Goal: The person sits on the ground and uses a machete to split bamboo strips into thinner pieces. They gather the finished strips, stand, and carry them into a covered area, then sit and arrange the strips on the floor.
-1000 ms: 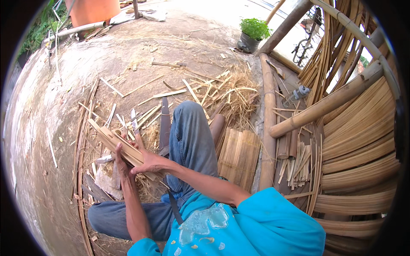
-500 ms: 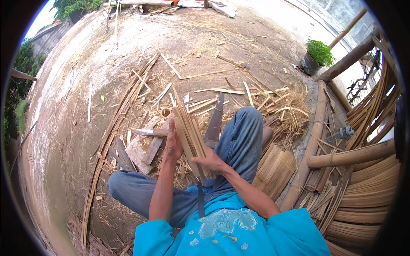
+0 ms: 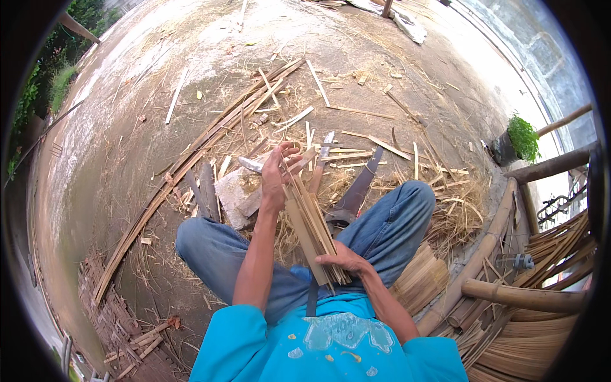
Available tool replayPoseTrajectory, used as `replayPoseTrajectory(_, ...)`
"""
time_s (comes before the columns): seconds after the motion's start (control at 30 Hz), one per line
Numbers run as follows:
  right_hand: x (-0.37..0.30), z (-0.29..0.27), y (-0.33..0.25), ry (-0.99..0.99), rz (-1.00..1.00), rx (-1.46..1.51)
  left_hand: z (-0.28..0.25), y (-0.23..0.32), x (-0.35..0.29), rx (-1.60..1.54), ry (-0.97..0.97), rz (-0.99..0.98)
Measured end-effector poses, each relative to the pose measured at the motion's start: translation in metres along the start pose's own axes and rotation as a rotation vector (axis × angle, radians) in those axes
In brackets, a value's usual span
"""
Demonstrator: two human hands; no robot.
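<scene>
Jeans (image 3: 398,213) spread beneath a bundle (image 3: 304,232) of split strips, tilted over the lap between the knees. Handling it well likely calls for a firm lower grip and light, even pressure above, keeping edges aligned. It looks tan, dry and flat-faced, with uneven upper tips. The right hand (image 3: 347,258) grasps the lower end; the left hand (image 3: 275,175) sits half-curled at the upper end, and whether it pinches a strip I cannot tell
</scene>
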State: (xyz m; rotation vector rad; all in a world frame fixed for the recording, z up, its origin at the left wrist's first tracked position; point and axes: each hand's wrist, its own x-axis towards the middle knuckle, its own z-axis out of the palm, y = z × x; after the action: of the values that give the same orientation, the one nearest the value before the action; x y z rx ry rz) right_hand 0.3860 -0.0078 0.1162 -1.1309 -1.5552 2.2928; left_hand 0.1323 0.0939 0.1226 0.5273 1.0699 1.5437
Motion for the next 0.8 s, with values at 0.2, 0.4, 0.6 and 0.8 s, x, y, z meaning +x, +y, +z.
replayPoseTrajectory(0.2,0.005,-0.003,0.002,-0.026,0.120,0.012,-0.006,-0.026,-0.025,0.243,0.121,-0.015)
replayPoseTrajectory(0.4,0.013,0.006,0.016,-0.086,0.149,0.221,-0.006,-0.054,-0.045,0.386,0.245,0.116)
replayPoseTrajectory(0.6,0.020,0.010,0.019,-0.037,0.124,0.161,-0.004,-0.071,-0.051,0.280,0.404,0.120)
replayPoseTrajectory(0.8,0.017,0.004,0.019,0.013,0.155,0.347,-0.005,-0.068,-0.036,-0.285,0.355,-0.048)
